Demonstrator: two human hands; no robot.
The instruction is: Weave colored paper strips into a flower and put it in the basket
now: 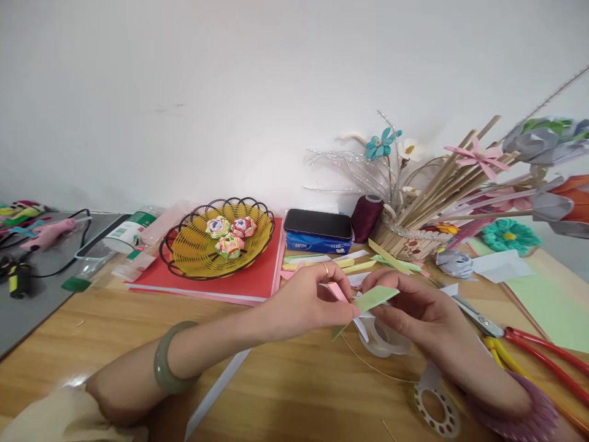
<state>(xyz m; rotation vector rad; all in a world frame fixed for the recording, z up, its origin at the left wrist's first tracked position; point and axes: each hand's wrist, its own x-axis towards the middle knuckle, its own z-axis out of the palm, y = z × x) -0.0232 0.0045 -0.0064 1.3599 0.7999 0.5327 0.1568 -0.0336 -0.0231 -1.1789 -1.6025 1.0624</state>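
Note:
My left hand [322, 302] pinches a cluster of folded paper strips in front of me. Out of the cluster stick a light green strip [378, 298], a pink strip [337, 291] and a white strip [361, 330]. From the other side, the fingers of my right hand [426, 310] close around the green paper; part of that grip is hidden behind it. Just below both hands sits a small clear plastic tub [384, 344]. A tape roll [435, 408] lies near my right wrist.
At the left, a yellow woven basket [196, 252] holds three paper flowers [230, 244] on a red folder [151, 287]. Behind my hands are a phone [317, 223] on a blue tissue pack [317, 243] and a thread spool [367, 218]. Red-handled scissors [547, 356] lie right.

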